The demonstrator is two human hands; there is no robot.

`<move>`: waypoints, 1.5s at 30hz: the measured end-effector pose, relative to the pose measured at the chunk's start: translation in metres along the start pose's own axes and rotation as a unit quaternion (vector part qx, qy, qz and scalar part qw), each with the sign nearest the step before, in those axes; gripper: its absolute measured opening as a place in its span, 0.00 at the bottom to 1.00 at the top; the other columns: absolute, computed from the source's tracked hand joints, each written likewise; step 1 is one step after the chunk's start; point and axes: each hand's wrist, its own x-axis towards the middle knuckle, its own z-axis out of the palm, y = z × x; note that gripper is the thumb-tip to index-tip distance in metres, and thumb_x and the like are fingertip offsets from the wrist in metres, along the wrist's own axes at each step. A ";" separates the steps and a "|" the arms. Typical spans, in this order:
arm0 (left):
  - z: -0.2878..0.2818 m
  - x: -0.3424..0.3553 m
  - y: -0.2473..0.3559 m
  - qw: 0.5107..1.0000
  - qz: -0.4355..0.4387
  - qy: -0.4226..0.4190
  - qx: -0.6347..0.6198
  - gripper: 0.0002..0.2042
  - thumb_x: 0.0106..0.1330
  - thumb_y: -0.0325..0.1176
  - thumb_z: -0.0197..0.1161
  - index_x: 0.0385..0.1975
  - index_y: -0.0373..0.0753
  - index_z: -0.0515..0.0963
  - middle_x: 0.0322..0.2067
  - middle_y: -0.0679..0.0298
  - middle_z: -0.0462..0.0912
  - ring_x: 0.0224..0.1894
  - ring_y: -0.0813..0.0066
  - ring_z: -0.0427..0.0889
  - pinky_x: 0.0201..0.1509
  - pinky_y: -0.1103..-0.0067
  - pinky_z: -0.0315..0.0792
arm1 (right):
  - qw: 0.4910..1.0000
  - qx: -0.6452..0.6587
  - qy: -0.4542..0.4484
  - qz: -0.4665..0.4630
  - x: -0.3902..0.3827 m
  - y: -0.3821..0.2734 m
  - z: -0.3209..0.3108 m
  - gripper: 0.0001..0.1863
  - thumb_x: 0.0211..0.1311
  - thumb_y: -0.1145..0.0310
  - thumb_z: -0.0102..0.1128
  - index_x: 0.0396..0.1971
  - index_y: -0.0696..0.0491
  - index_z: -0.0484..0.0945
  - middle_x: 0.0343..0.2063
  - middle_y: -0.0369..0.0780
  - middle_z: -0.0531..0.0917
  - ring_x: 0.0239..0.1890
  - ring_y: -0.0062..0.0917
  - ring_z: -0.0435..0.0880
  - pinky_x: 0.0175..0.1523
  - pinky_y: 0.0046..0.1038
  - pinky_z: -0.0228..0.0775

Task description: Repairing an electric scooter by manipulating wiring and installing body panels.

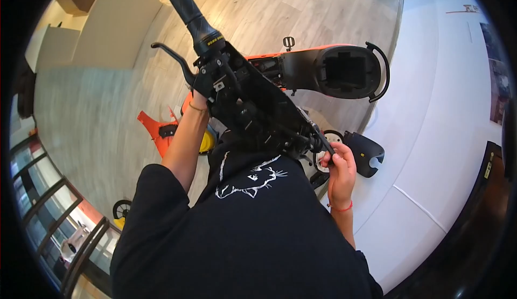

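Observation:
A black scooter handlebar assembly (247, 102) slants across in front of my chest, its underside and cables exposed. At its upper left end are a ribbed rubber grip (188, 11) and a curved brake lever (175, 61). My left hand (199, 99) reaches up behind the bar below that lever and holds it there; its fingers are hidden. At the assembly's lower right end, my right hand (340, 171) is closed, thumb and fingers pinching the tip of a second, dark lever (325, 144).
Beyond the bar stands an orange and black scooter body (307, 67) with an open seat well and a rear rail. Orange panels (156, 132) and a yellow part (206, 142) lie on the wooden floor at left. A black cover (363, 153) rests at right, beside a white wall (420, 132).

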 end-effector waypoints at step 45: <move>0.135 -0.128 0.016 0.982 -0.170 -0.025 -0.072 0.12 0.66 0.23 0.43 0.47 0.31 0.68 0.57 0.46 0.66 0.60 0.60 0.68 0.64 0.72 0.65 | 0.943 -0.233 -0.194 -0.137 -0.022 -0.064 0.044 0.12 0.56 0.79 0.48 0.40 0.60 0.75 0.22 0.34 0.75 0.22 0.13 0.70 0.29 0.15 0.61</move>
